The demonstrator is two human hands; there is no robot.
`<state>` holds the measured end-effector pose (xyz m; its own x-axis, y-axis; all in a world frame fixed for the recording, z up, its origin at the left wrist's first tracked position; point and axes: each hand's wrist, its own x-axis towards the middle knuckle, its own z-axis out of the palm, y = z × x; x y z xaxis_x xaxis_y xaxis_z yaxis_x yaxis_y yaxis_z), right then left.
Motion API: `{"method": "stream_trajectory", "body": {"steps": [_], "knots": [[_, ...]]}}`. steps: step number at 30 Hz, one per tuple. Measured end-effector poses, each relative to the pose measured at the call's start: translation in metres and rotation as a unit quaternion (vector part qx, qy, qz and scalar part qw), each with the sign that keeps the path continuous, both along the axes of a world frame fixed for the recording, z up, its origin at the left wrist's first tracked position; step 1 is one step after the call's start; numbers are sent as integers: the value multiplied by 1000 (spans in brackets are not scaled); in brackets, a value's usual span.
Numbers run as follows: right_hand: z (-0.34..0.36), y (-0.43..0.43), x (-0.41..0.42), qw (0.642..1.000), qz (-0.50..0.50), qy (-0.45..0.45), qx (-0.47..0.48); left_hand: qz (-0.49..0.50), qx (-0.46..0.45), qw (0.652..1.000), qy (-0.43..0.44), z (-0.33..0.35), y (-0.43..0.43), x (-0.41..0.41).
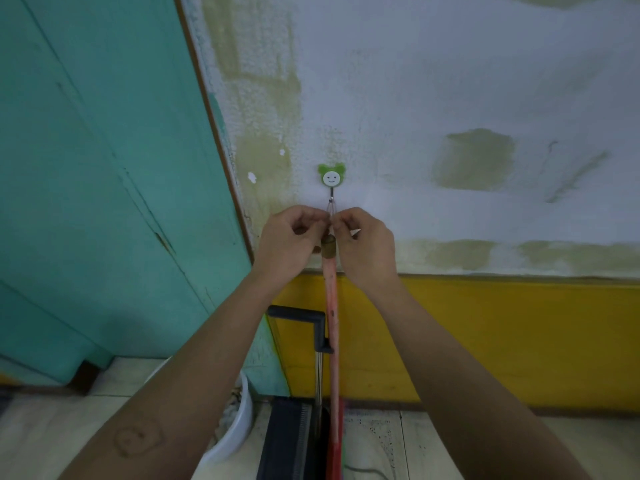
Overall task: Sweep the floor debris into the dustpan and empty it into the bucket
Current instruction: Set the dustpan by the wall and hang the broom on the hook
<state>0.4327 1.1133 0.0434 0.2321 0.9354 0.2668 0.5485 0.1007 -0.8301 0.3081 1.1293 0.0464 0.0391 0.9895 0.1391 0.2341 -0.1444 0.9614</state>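
A broom with a long pink-red handle hangs upright against the wall by a thin loop on a green smiley-face hook. My left hand and my right hand meet just below the hook, each pinching the loop above the handle's brown end cap. A dark dustpan with a black upright handle stands on the floor to the left of the broom. The white bucket sits on the floor at lower left, partly hidden by my left forearm.
A teal door fills the left side, with its brown frame edge beside the hook. The wall is patchy white above and yellow below. Pale floor tiles show dark specks to the right of the broom.
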Motion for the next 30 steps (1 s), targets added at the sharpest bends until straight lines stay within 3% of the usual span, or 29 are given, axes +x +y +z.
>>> {"method": "stream_trajectory", "body": {"steps": [8,12,15,19,27,30], "knots": [[-18,-13,7,999,-11,31,-20,18,-5,999,36,-37,-11,-25],[-53,-33,16,995,-17,52,-78,-12,-43,983,178,-77,-23,-37],[-92,-51,20,987,-6,28,-157,-48,-48,953,296,-105,-27,-44],[-134,-69,18,965,17,34,-259,-85,-38,884,458,-123,-26,-43],[-165,-66,13,926,86,-54,-363,-107,-50,801,586,-129,-30,-38],[-169,-67,7,911,123,-79,-385,-142,-62,796,585,-124,-38,-40]]}}
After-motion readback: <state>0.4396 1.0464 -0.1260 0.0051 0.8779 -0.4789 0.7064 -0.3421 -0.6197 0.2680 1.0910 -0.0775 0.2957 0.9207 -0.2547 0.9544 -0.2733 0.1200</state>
